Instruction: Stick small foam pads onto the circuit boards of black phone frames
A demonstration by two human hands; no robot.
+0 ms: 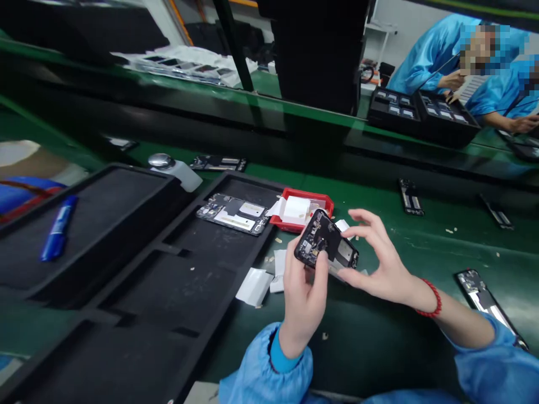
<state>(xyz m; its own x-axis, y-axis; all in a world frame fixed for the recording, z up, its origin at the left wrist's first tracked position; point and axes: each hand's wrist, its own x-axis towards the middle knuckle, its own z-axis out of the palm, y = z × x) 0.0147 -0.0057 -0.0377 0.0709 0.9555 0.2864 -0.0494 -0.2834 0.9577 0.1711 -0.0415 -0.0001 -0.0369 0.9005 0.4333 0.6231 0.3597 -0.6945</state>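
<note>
My left hand (304, 292) holds an opened phone body (326, 241) by its left end, with the thumb on its inner face. My right hand (379, 261) is at the phone's other end, thumb and fingers curved round that edge and touching it. The phone is tilted, and its circuit parts face up. Just behind it is a red bin (287, 224) with white paper pieces in it. Another opened phone (233, 214) lies in the black compartment tray (210, 266) on the left.
A stack of black foam trays (105, 207) bears a blue marker (59, 229). White paper (254, 287) lies on the green bench. More phone bodies lie at the right (490, 306) and back (219, 163). Beyond a ledge, people in blue work beside black trays (421, 115).
</note>
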